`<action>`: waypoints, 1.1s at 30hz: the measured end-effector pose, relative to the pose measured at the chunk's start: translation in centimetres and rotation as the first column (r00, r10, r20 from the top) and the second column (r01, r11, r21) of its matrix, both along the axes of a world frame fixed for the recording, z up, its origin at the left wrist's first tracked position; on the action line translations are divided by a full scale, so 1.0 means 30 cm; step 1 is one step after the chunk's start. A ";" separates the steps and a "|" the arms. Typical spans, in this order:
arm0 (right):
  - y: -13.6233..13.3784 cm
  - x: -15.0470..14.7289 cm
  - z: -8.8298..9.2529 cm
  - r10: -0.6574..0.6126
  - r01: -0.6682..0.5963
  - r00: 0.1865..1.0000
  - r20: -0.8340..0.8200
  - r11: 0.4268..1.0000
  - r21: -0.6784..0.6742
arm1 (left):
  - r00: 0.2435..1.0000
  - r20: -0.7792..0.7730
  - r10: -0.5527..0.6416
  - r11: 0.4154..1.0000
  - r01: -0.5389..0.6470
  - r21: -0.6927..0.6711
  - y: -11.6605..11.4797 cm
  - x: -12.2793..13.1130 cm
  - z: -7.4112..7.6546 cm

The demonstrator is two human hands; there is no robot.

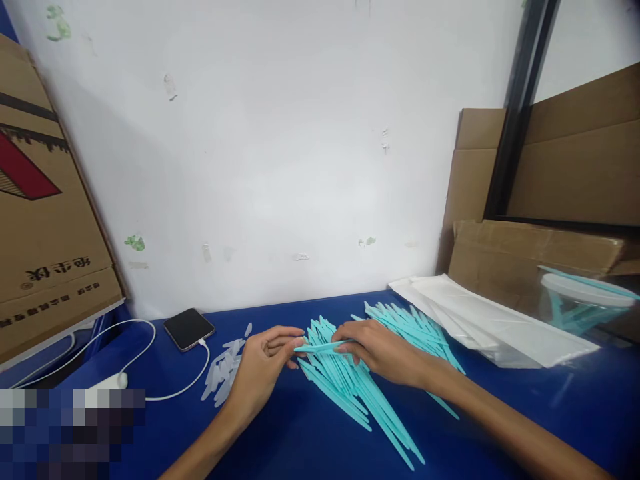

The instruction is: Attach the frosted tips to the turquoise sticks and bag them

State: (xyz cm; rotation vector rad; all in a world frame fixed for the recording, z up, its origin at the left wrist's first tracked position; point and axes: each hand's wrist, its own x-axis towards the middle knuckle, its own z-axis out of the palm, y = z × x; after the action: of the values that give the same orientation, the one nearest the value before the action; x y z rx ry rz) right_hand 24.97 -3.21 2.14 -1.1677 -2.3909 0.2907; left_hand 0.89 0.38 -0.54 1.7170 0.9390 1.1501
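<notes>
Between my two hands a slim turquoise plastic stick [323, 348] is held level above a pile of similar sticks. My left hand [273, 350] pinches its left end between thumb and fingers. My right hand [377, 347] grips the other end, with thumb and index finger closed on it. Below them, the turquoise pile [345, 387] fans out toward the front of the blue table. A second group of turquoise sticks [415, 330] lies to the right, partly behind my right hand. Left of my left hand is a small heap of translucent, frosted pieces [223, 372].
A phone [190, 329] with a white cable lies at the left on the blue table [280, 440]. White plastic bags [480, 320] are stacked at right, near a clear lidded container [575, 307] with turquoise sticks inside. Cardboard [45, 220] stands at left, more at right.
</notes>
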 end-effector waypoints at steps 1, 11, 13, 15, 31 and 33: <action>0.002 0.006 0.004 -0.015 0.015 1.000 0.001 1.000 0.003 | 0.999 -0.029 0.032 0.999 -0.031 0.035 0.007 -0.007 -0.001; 0.066 0.108 -0.005 -0.497 0.478 0.806 0.321 0.867 0.141 | 0.468 -0.654 0.595 0.765 -0.081 0.638 0.130 -0.150 -0.071; 0.067 0.106 -0.022 -0.503 0.486 0.793 0.343 0.862 0.140 | 0.398 -0.702 0.590 0.780 -0.057 0.623 0.142 -0.163 -0.090; 0.063 0.097 -0.030 -0.517 0.498 0.778 0.357 0.854 0.152 | 0.380 -0.730 0.567 0.796 -0.027 0.604 0.144 -0.165 -0.098; 0.016 0.017 -0.007 -0.432 0.408 0.852 0.296 0.902 0.140 | 0.474 -0.746 0.469 0.789 0.156 0.595 0.112 -0.103 -0.070; 0.010 0.010 -0.005 -0.402 0.384 0.878 0.258 0.915 0.120 | 0.481 -0.748 0.457 0.787 0.174 0.593 0.097 -0.096 -0.054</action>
State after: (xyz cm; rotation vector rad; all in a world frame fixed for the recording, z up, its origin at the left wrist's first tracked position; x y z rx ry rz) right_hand 25.28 -2.92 1.98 -1.7218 -2.2908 -0.0936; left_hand -1.98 3.28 -2.15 2.9660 1.4451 0.6049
